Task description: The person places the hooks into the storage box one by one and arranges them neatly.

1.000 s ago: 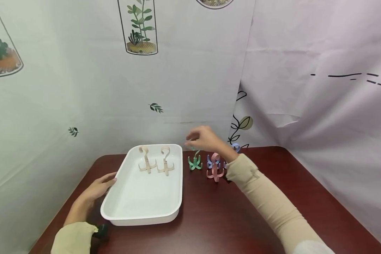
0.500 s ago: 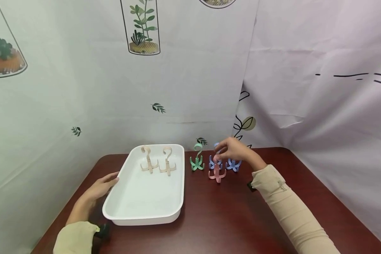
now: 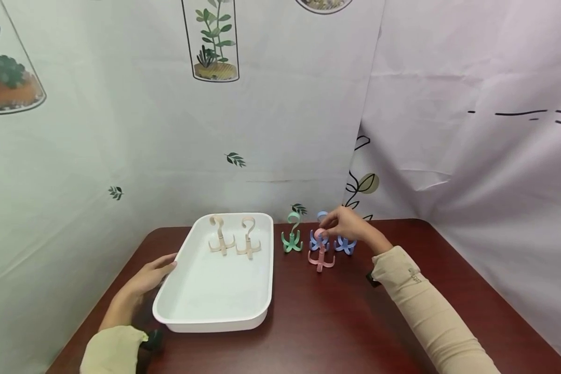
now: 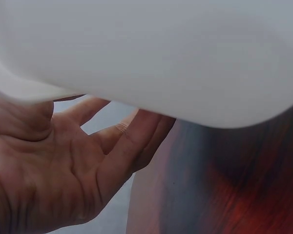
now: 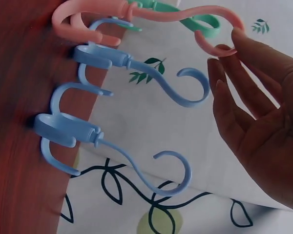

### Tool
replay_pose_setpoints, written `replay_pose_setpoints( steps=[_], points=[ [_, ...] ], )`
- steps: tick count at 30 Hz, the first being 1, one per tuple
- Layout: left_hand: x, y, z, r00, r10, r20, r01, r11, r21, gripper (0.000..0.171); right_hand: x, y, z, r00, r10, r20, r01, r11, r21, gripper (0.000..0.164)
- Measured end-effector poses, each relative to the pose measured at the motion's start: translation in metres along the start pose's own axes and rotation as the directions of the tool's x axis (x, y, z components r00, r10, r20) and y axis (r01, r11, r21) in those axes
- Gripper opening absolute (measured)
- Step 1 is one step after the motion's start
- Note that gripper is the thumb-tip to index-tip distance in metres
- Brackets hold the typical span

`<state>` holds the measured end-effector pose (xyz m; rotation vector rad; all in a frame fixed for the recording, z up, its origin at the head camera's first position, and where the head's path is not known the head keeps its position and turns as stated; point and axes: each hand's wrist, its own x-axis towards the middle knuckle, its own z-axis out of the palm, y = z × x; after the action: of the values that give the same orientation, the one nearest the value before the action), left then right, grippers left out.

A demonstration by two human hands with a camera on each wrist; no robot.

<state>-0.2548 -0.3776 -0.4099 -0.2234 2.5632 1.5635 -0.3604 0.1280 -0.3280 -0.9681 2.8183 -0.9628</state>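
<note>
My right hand (image 3: pixel 348 224) pinches the curled top of a pink four-pronged hook (image 5: pixel 166 14) between thumb and fingers. The pink hook stands upright on its prongs, close over the table in the head view. Just behind it are two blue hooks (image 5: pixel 63 127), the left one partly covered by the pink hook and my hand. A green hook (image 3: pixel 292 236) stands to their left. My left hand (image 3: pixel 145 278) touches the left side of a white tray (image 3: pixel 212 326); in the left wrist view its fingers (image 4: pixel 129 141) reach fairly straight against the tray. Two beige hooks (image 3: pixel 249 240) stand inside the tray.
A dark red wooden table (image 3: pixel 327 332) carries everything. A white printed cloth (image 3: pixel 280 114) hangs right behind the table and along its sides. The tray's right wall (image 3: pixel 272 270) rises between the beige hooks and the coloured ones.
My right hand has moved from above the green hook rightward and down to the pink hook, and took hold of its curled top. The left hand stays at the tray.
</note>
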Motion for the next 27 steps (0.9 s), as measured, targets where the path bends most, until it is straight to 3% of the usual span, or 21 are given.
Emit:
replay_pose_setpoints(
  steps=[4, 13, 23, 27],
  points=[
    [0.001, 0.000, 0.001, 1.000, 0.001, -0.003, -0.001, 1.000, 0.007, 0.064, -0.001, -0.007, -0.003, 1.000, -0.022, -0.020, 0.022, 1.000, -0.009, 0.013],
    [0.002, -0.002, 0.000, 1.000, -0.008, -0.003, 0.008, 1.000, -0.008, 0.066, 0.008, -0.048, -0.014, 0.992, -0.092, -0.087, 0.097, 0.993, 0.065, 0.014],
    [0.002, -0.002, 0.001, 1.000, -0.002, 0.000, 0.002, 1.000, -0.011, 0.066, 0.031, -0.091, 0.009, 0.948, -0.134, -0.290, 0.185, 0.971, 0.154, 0.017],
    [0.001, -0.001, -0.001, 1.000, -0.007, 0.007, 0.007, 1.000, -0.013, 0.066, 0.045, -0.110, 0.028, 0.939, -0.139, -0.315, 0.206, 0.959, 0.192, 0.019]
  ],
)
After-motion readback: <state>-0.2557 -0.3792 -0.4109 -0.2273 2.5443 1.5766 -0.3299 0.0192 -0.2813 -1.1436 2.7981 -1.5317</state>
